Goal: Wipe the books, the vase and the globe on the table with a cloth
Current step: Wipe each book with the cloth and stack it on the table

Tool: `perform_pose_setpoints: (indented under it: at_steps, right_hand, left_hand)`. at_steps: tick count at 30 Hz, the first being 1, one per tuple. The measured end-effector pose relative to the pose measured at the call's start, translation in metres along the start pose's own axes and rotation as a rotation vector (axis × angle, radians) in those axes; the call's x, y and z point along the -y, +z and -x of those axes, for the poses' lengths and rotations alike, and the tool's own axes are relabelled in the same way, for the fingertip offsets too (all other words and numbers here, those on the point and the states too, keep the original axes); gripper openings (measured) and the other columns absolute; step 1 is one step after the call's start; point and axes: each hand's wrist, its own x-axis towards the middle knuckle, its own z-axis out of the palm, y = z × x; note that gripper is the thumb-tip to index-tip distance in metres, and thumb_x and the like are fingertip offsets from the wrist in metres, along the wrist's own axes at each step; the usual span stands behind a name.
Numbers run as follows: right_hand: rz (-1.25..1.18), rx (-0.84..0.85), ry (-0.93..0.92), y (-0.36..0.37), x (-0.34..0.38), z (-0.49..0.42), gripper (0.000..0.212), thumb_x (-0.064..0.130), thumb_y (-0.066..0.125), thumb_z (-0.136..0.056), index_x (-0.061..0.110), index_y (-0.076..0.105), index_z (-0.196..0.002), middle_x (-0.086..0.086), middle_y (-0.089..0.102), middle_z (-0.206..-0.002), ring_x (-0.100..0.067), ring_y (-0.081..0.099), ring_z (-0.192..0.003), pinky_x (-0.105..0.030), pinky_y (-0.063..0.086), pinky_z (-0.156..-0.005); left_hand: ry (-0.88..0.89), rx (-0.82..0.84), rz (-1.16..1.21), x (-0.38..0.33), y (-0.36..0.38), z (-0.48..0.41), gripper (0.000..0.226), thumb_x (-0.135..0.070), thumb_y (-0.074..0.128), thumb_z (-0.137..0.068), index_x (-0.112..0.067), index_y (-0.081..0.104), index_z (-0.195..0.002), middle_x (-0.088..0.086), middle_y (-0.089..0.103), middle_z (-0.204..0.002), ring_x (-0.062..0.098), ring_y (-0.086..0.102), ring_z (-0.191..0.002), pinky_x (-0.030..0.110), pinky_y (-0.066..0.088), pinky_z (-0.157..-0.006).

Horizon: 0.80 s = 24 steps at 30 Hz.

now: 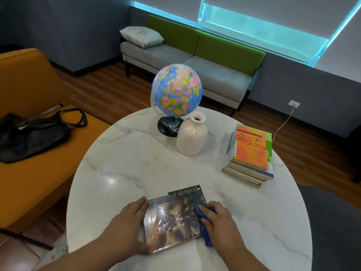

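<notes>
Seen from the head camera: a book (173,218) is lying flat on the marble worktop (127,153), well in front of the vase (192,136). The left hand (127,227) is bracing its left edge, fingers fairly straight. The right hand (218,222) is pressing a blue cloth (205,225), bunched in curled fingers, against the cover's right side. The globe (176,89) is standing just behind the vase, and a stack (250,153) of books is sitting to its right.

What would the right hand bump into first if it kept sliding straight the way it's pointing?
The right hand, gripping the blue cloth, points forward-left, so it would first cross the far corner of the Guardians of Ga'Hoole book. Beyond lies bare marble table, then probably the globe, though depth is unclear.
</notes>
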Motion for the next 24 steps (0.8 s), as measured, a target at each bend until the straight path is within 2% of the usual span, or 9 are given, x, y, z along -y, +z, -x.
perform_pose_setpoints:
  at_steps: [2, 4, 7, 9, 13, 15, 18, 22, 24]
  right_hand:
    - [0.047, 0.028, -0.018, 0.004, 0.003, 0.001, 0.028, 0.028, 0.045, -0.100, 0.036, 0.048, -0.126, 0.004, 0.042, -0.125, 0.001, 0.047, -0.101, -0.005, 0.036, -0.084]
    - [0.138, 0.166, -0.149, 0.018, -0.001, 0.003, 0.042, 0.028, 0.039, -0.100, 0.035, 0.040, -0.141, 0.007, 0.037, -0.136, -0.011, 0.041, -0.119, -0.020, 0.037, -0.098]
    - [0.191, 0.134, -0.262, 0.013, -0.014, -0.006, 0.020, 0.048, 0.047, -0.094, 0.042, 0.058, -0.109, 0.004, 0.054, -0.115, -0.017, 0.060, -0.098, -0.035, 0.049, -0.088]
    - [0.262, 0.058, -0.219, 0.004, -0.019, -0.019, 0.018, 0.053, 0.049, -0.092, 0.036, 0.056, -0.090, 0.001, 0.057, -0.098, -0.014, 0.062, -0.079, -0.037, 0.052, -0.076]
    - [0.170, 0.156, -0.262, 0.001, 0.000, -0.021, 0.015, 0.027, 0.046, -0.097, 0.027, 0.054, -0.110, -0.003, 0.052, -0.112, -0.016, 0.057, -0.096, -0.028, 0.047, -0.085]
    - [0.205, 0.195, -0.351, -0.002, 0.000, -0.016, 0.009, 0.026, 0.049, -0.099, 0.022, 0.055, -0.093, 0.001, 0.058, -0.096, -0.004, 0.060, -0.087, -0.018, 0.046, -0.079]
    - [0.131, 0.086, -0.282, -0.012, -0.005, -0.035, 0.020, 0.037, 0.057, -0.094, 0.022, 0.055, -0.081, 0.002, 0.061, -0.082, -0.004, 0.059, -0.069, -0.028, 0.047, -0.068]
    - [0.006, 0.117, -0.153, -0.009, 0.009, -0.052, 0.015, 0.022, 0.049, -0.097, 0.018, 0.058, -0.109, -0.009, 0.056, -0.109, -0.021, 0.057, -0.089, -0.035, 0.042, -0.074]
    - [0.010, 0.196, -0.233, -0.006, 0.016, -0.045, 0.018, 0.025, 0.053, -0.095, 0.011, 0.059, -0.104, -0.011, 0.058, -0.098, -0.018, 0.056, -0.081, -0.033, 0.043, -0.070]
  left_hand:
    - [-0.016, -0.004, -0.041, -0.004, 0.001, 0.002, 0.129, -0.069, 0.071, -0.061, -0.018, -0.003, -0.154, -0.009, -0.007, -0.161, 0.011, 0.006, -0.147, 0.021, 0.018, -0.116]
    - [-0.039, 0.007, -0.097, -0.008, 0.000, 0.002, 0.126, -0.067, 0.070, -0.065, -0.018, -0.004, -0.154, -0.008, -0.009, -0.161, 0.013, 0.006, -0.147, 0.024, 0.021, -0.117]
    - [-0.075, 0.022, -0.189, -0.018, -0.003, 0.001, 0.120, -0.064, 0.069, -0.069, -0.018, -0.003, -0.154, -0.008, -0.009, -0.161, 0.016, 0.005, -0.148, 0.031, 0.029, -0.115]
    - [-0.108, 0.032, -0.240, -0.024, -0.003, 0.001, 0.117, -0.059, 0.070, -0.072, -0.017, -0.002, -0.154, -0.007, -0.009, -0.161, 0.018, 0.005, -0.148, 0.036, 0.031, -0.113]
    - [-0.176, 0.063, -0.280, -0.028, -0.002, 0.000, 0.118, -0.058, 0.072, -0.073, -0.021, -0.005, -0.154, -0.011, -0.011, -0.161, 0.018, 0.005, -0.148, 0.037, 0.033, -0.111]
    - [-0.203, 0.079, -0.293, -0.029, -0.002, 0.000, 0.117, -0.057, 0.072, -0.074, -0.022, -0.006, -0.154, -0.012, -0.013, -0.160, 0.019, 0.004, -0.148, 0.037, 0.033, -0.111]
    - [-0.231, 0.084, -0.301, -0.032, -0.003, 0.000, 0.116, -0.056, 0.071, -0.075, -0.023, -0.006, -0.154, -0.014, -0.013, -0.160, 0.019, 0.005, -0.148, 0.037, 0.033, -0.111]
    - [-0.255, 0.086, -0.318, -0.035, -0.002, 0.000, 0.114, -0.057, 0.070, -0.075, -0.024, -0.005, -0.154, -0.014, -0.011, -0.160, 0.019, 0.007, -0.148, 0.038, 0.035, -0.109]
    - [-0.267, 0.098, -0.314, -0.035, -0.003, 0.000, 0.115, -0.056, 0.071, -0.074, -0.024, -0.005, -0.154, -0.015, -0.012, -0.160, 0.020, 0.006, -0.148, 0.039, 0.034, -0.110]
